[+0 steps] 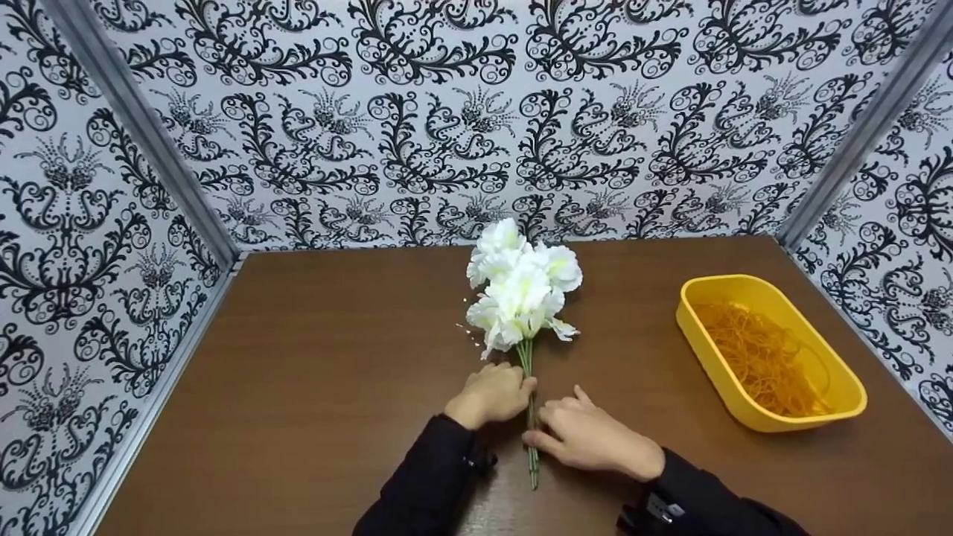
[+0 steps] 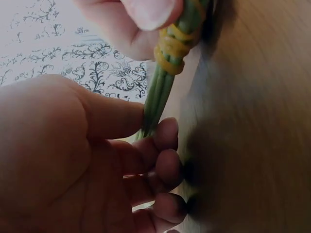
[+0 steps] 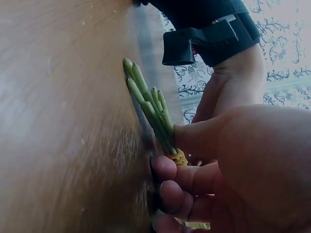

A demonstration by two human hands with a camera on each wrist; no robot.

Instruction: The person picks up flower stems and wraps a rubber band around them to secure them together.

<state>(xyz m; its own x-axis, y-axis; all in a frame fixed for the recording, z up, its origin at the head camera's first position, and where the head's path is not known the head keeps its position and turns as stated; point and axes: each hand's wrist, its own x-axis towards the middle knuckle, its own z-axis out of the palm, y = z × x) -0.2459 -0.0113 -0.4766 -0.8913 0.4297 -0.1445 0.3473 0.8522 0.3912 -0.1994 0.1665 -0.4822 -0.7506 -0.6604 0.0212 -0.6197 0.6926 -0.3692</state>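
A bunch of white artificial-looking flowers [image 1: 521, 290] lies on the table, blooms toward the back wall and green stems [image 3: 148, 104] toward the person. My left hand [image 1: 495, 394] pinches the stems below the blooms, between thumb and curled fingers. Lower down, my right hand [image 1: 592, 435] grips the same stems with thumb and fingers. A yellow rubber band [image 2: 172, 48] is wound several times round the stems, between the two hands in the left wrist view. Beneath the right thumb, the cut stem ends stick out unevenly in the right wrist view.
To the right stands a yellow plastic basin [image 1: 700, 339] holding a tangle of rubber bands [image 1: 763, 361]. Small white bits [image 1: 469, 327] lie left of the blooms. Patterned panels [image 1: 447, 126] with grey metal posts enclose the brown table [image 1: 320, 357] at the back and sides.
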